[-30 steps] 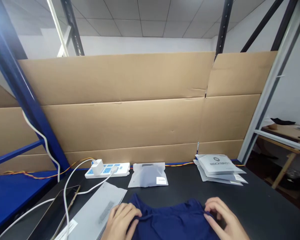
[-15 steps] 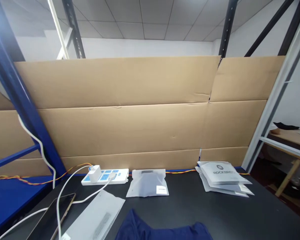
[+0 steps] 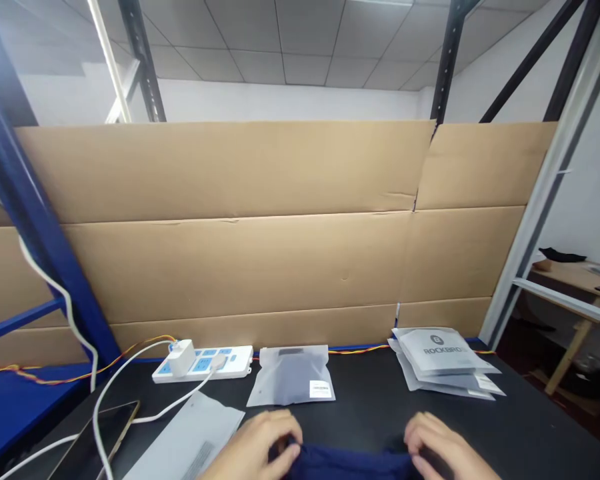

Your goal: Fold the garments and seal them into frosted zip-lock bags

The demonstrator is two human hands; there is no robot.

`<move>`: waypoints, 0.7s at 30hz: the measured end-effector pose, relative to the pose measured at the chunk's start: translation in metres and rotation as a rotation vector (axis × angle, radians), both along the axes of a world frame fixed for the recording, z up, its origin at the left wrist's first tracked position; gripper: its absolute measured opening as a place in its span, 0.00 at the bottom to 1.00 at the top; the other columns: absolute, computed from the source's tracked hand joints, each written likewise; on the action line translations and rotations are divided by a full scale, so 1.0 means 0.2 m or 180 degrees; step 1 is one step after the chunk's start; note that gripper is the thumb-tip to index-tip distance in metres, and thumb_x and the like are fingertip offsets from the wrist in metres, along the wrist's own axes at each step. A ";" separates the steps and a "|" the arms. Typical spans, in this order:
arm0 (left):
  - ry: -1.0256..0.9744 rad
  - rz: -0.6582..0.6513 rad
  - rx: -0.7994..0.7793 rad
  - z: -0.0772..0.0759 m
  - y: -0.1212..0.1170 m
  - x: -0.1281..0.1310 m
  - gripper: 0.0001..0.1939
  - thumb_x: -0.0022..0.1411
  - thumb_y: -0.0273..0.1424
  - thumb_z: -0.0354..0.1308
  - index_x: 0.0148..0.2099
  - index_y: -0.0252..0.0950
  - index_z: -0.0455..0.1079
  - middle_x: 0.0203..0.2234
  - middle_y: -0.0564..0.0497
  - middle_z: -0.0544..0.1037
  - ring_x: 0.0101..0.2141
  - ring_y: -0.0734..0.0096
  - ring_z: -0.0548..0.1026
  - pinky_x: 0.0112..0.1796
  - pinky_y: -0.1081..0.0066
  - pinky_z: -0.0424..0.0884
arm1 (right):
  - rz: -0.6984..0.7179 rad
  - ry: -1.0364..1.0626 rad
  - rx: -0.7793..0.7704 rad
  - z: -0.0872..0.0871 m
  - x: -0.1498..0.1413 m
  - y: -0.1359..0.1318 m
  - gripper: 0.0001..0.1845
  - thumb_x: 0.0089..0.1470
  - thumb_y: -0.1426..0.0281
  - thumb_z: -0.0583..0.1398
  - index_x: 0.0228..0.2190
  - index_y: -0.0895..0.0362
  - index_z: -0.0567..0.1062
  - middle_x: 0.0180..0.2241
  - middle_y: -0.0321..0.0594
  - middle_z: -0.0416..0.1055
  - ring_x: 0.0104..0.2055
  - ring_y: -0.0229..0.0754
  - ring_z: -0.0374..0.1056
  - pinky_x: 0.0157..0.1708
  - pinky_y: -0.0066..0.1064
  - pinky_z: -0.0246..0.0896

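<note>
We note both hands apart, the left hand and right hand each closed on one side of the navy garment, which lies at the near edge of the black bench, partly out of view. We judge that equal, gentle tension from both sides best keeps the cloth square. Count: one garment; one flat grey sleeve; one filled frosted bag; one stack of printed bags, at least three deep; one power strip; one phone.
</note>
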State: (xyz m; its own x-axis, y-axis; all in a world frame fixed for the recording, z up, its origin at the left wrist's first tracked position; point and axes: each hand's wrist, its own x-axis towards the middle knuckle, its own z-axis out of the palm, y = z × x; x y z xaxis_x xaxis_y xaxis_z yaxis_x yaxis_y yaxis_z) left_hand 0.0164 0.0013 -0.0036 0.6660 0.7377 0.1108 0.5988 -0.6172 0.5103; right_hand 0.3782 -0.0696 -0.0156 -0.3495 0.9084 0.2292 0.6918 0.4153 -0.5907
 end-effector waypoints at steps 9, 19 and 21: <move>-0.0879 0.0581 -0.0895 -0.17 0.31 -0.08 0.15 0.67 0.41 0.52 0.38 0.36 0.73 0.30 0.51 0.77 0.33 0.65 0.75 0.36 0.71 0.68 | -0.0535 0.0072 0.0064 -0.21 -0.10 0.48 0.11 0.64 0.68 0.52 0.31 0.53 0.70 0.30 0.35 0.67 0.30 0.40 0.66 0.32 0.31 0.59; -0.1128 0.0623 -0.1128 -0.20 0.31 -0.12 0.14 0.66 0.42 0.54 0.39 0.36 0.74 0.30 0.51 0.77 0.33 0.66 0.75 0.37 0.71 0.68 | -0.0323 0.0477 -0.0053 -0.29 -0.07 0.47 0.16 0.66 0.61 0.52 0.30 0.53 0.72 0.31 0.35 0.66 0.31 0.40 0.65 0.34 0.30 0.59; -0.1120 0.0643 -0.1092 -0.20 0.30 -0.12 0.14 0.66 0.41 0.55 0.38 0.37 0.74 0.29 0.52 0.77 0.32 0.66 0.74 0.36 0.71 0.67 | -0.0309 0.0441 -0.0092 -0.29 -0.07 0.48 0.16 0.66 0.61 0.52 0.30 0.53 0.72 0.31 0.35 0.66 0.32 0.40 0.65 0.34 0.30 0.59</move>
